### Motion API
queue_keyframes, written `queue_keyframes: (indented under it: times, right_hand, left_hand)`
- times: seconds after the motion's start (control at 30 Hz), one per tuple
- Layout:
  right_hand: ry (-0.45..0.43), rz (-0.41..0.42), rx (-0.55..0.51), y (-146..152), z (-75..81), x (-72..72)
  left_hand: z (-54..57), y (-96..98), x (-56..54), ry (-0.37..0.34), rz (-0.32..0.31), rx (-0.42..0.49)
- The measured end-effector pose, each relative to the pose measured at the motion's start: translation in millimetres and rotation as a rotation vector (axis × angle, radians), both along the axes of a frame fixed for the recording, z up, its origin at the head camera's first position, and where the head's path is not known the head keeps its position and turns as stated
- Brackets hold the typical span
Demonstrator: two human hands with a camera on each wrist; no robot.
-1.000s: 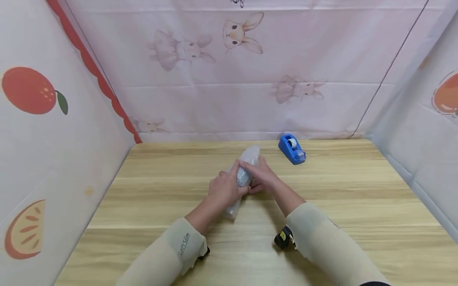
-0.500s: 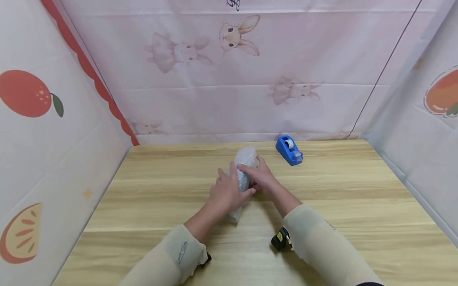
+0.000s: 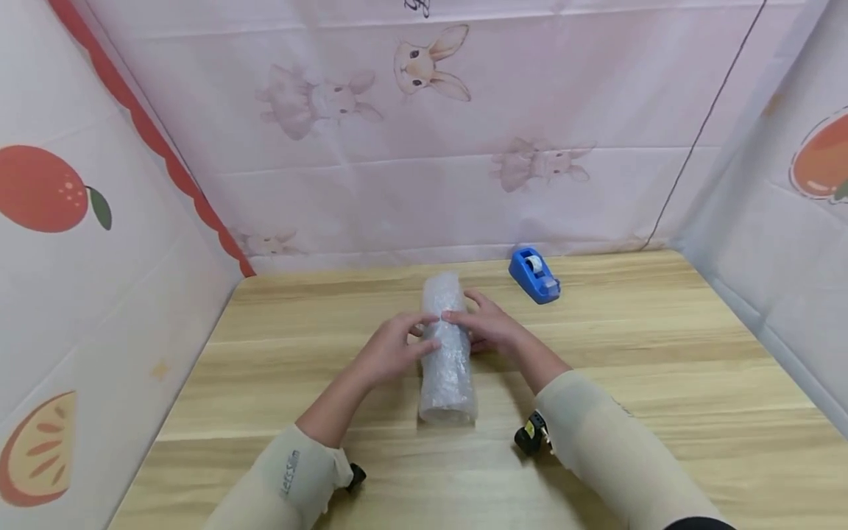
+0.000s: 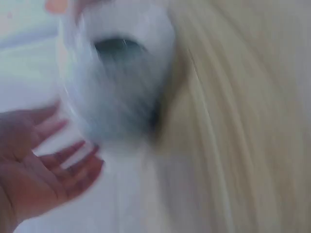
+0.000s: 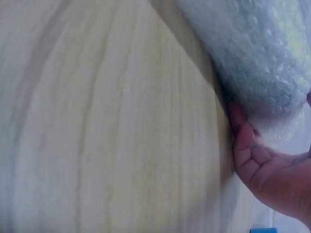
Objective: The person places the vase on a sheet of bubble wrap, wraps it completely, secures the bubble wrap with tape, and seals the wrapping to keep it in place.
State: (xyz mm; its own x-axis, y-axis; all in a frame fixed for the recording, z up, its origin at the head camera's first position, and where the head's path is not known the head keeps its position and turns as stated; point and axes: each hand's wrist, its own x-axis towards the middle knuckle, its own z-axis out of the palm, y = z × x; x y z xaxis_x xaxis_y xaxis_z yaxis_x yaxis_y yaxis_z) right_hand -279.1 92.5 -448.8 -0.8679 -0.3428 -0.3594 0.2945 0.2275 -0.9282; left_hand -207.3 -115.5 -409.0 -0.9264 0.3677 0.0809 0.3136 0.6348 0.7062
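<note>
A roll of bubble wrap lies on the wooden table, its long side running away from me. My right hand holds it from the right, thumb on top and fingers low along its side. In the right wrist view, those fingers tuck in where the bubble wrap meets the tabletop. From the left, my left hand reaches the roll with loosely spread fingers, index finger and thumb at its surface. The blurred left wrist view shows a dark hollow in the roll's near end.
A blue tape dispenser with a roll of tape stands near the back edge of the table, right of the bubble wrap. Printed cloth walls enclose the table at the back and both sides.
The bubble wrap roll has turned from slanting to nearly straight away from me. My left hand has drawn back from over it to its left side; the right hand stays at its right.
</note>
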Motion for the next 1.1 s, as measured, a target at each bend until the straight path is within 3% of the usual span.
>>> queue_keyframes:
  times: [0.1,0.2,0.33,0.4,0.5,0.63,0.97,1.1]
  right_hand:
    - [0.022,0.034,0.004,3.4,-0.9,-0.8]
    - [0.049,0.084,-0.009,0.8,-1.8,-1.0]
    - [0.088,0.112,-0.010,0.1,-2.1,-1.7]
    - [0.105,0.106,0.004,0.7,-1.3,-2.3]
    - [0.123,0.107,0.032,1.8,-0.4,-2.4]
    - [0.118,0.104,0.074,3.6,0.3,-0.5]
    - [0.121,0.101,0.131,11.8,-1.4,8.9]
    - [0.182,0.120,0.196,11.2,2.3,13.0]
  left_hand:
    - [-11.4,-4.0,-16.4,0.004,-0.040,0.026]
    - [-22.5,-6.6,-26.9,0.077,-0.081,0.004]
    - [-29.0,-2.7,-34.6,0.172,-0.138,0.011]
    - [-30.0,0.4,-36.7,0.147,-0.164,0.048]
    - [-32.6,3.2,-38.4,0.053,-0.174,0.100]
    - [-35.2,4.5,-39.8,-0.030,-0.172,0.114]
    - [-26.8,12.3,-43.7,-0.014,-0.251,-0.056]
    - [-23.2,11.7,-44.5,-0.019,-0.250,-0.067]
